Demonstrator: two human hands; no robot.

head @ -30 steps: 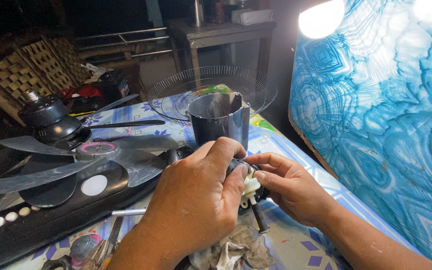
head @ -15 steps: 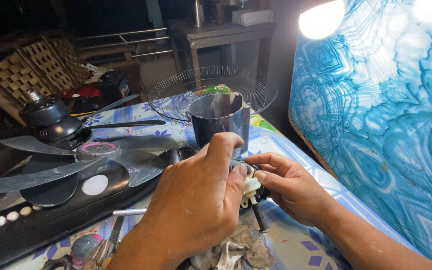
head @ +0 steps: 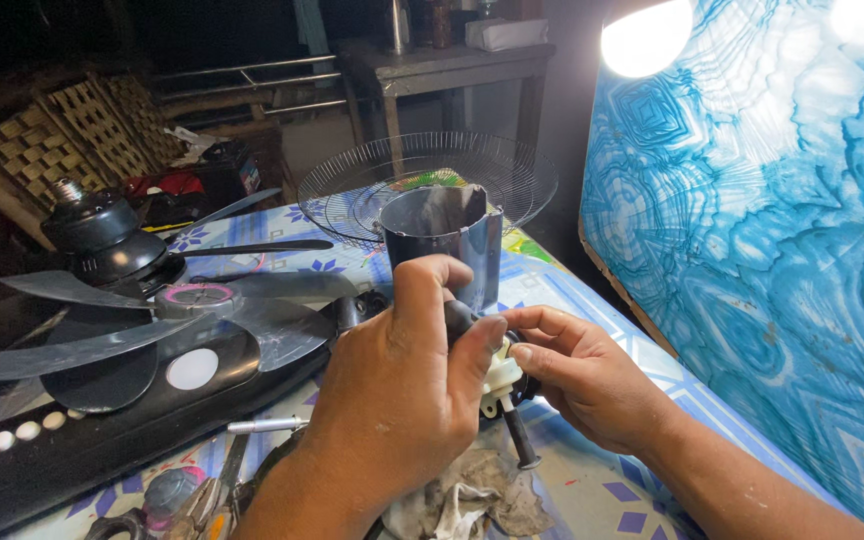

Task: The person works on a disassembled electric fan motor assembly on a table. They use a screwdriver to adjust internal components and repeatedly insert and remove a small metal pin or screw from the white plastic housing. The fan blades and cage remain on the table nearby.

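My left hand (head: pixel 397 400) and my right hand (head: pixel 577 375) meet over a small white plastic part (head: pixel 501 381) with a dark round body behind it and a dark shaft (head: pixel 518 440) pointing down. Both hands pinch this piece with thumb and fingertips; my left hand covers most of it. Just behind the hands stands a dark cylindrical housing (head: pixel 442 245) with an open top.
Dark fan blades (head: pixel 152 310) lie on a black fan base (head: pixel 102 420) at left, beside a black motor cap (head: pixel 97 235). A wire fan guard (head: pixel 427 180) lies behind the housing. A rag (head: pixel 472 495), a metal pin (head: pixel 267 425) and pliers (head: pixel 167 505) sit near. A blue patterned panel (head: pixel 772 250) stands at right.
My left thumb has lifted and shifted slightly over the small part. The hands otherwise stay in the same place.
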